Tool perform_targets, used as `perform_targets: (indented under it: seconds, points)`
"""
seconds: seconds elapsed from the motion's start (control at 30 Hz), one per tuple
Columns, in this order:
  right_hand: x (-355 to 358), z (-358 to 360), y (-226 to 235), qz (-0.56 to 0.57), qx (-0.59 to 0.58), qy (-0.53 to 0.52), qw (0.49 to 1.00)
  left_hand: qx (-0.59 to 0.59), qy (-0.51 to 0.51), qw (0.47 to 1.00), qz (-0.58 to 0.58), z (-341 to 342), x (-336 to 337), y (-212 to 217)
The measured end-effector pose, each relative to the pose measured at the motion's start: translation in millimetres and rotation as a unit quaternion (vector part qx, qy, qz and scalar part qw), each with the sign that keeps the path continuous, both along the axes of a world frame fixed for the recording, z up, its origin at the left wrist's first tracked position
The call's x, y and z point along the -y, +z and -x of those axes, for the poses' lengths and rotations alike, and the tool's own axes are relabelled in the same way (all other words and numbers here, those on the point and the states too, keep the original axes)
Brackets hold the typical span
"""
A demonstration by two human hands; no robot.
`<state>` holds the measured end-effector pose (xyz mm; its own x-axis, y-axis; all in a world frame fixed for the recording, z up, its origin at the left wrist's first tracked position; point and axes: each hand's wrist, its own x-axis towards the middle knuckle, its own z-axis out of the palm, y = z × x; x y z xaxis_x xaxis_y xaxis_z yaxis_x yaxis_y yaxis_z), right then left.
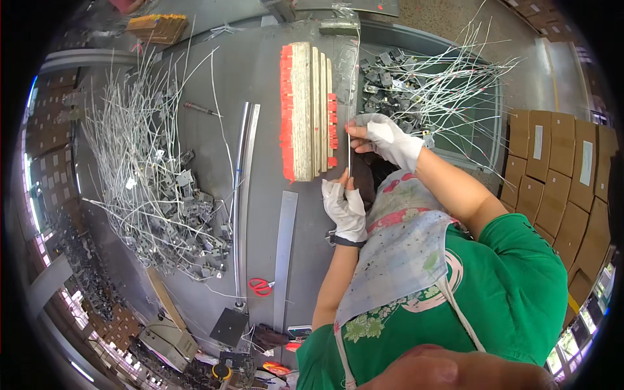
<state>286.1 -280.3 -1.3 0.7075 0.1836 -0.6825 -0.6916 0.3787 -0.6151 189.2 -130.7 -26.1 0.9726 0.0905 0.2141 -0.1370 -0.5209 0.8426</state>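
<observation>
A short, thin white wire (350, 156) is stretched between my two hands at the edge of the grey table. My left hand (344, 205), in a white glove with bare fingertips, pinches its lower end. The upper end is gripped between the thumb and fingers of my right hand (387, 138), gloved the same way. Just left of both hands lies a wooden block (301, 114) of layered boards with red pieces along its sides. Whether the wire joins a part near my right hand is too small to tell.
A big pile of dark metal parts with white wires (175, 208) covers the table's left. A green bin (461, 133) at upper right holds similar parts. Metal rods (242, 195), a steel ruler (285, 253), red scissors (261, 286) and a screwdriver (200, 108) lie about. Cardboard boxes (559, 162) stand right.
</observation>
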Motion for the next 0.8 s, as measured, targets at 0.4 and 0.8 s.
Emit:
perform_targets:
  seconds: [0.4,0.8]
  points:
    - [-37.1,39.8,55.0,0.126,0.325,0.025,0.937,0.001,0.067,0.986,0.153,42.8,-29.1,48.2]
    - [-67.0,89.5,94.9,0.155,0.358,-0.007,0.921,-0.018,0.088,0.961,0.263,94.0,-58.9,77.4]
